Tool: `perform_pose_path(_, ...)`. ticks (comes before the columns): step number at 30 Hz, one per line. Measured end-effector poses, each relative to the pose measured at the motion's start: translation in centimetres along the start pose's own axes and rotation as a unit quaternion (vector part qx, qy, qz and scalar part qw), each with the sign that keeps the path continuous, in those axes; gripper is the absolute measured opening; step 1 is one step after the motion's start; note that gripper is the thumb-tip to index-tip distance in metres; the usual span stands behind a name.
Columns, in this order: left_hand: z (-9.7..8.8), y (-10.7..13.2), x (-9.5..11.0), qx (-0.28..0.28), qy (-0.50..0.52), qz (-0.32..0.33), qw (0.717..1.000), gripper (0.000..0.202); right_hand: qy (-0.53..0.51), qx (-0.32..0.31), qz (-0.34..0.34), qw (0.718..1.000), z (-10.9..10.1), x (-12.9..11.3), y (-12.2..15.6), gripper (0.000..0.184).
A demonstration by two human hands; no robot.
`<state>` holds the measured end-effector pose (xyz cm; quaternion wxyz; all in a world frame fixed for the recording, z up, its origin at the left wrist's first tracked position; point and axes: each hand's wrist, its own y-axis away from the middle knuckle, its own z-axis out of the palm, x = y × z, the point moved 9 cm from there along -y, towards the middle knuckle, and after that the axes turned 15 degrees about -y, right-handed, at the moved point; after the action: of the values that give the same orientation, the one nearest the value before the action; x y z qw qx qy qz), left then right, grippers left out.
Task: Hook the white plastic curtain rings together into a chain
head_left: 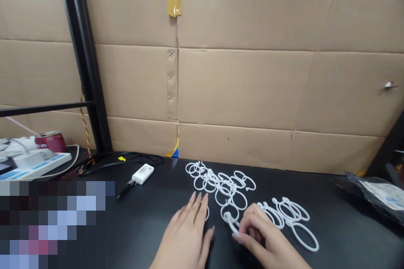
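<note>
My left hand lies with its fingers stretched out on the black tabletop, partly covering a thin white ring whose edge shows beside the fingertips. To its right, my right hand is closed, thumb against fingers, on a white ring with a small knob; the hand hides part of that ring. Beyond both hands spreads a loose pile of similar white rings, many overlapping. Thicker-looking white rings lie just right of my right hand, with one ring nearest to me.
A white power adapter and black cables lie at the back left. Farther left are a power strip and a red can. A cardboard wall closes off the back. Plastic packaging sits at the right.
</note>
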<state>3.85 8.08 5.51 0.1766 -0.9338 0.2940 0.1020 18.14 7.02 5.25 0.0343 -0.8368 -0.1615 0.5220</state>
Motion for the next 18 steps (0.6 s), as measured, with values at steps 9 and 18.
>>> perform_pose_path(9,-1.6,-0.3,0.4,0.079,0.025,0.040,0.996,0.060,-0.459,0.028,0.118,0.880,0.3,2.3,-0.4,0.037)
perform_pose_path(18,-0.1,1.0,2.9,0.213,0.089,0.128,0.965,0.037,-0.582,-0.010,0.132,0.802,2.3,1.3,0.4,0.031)
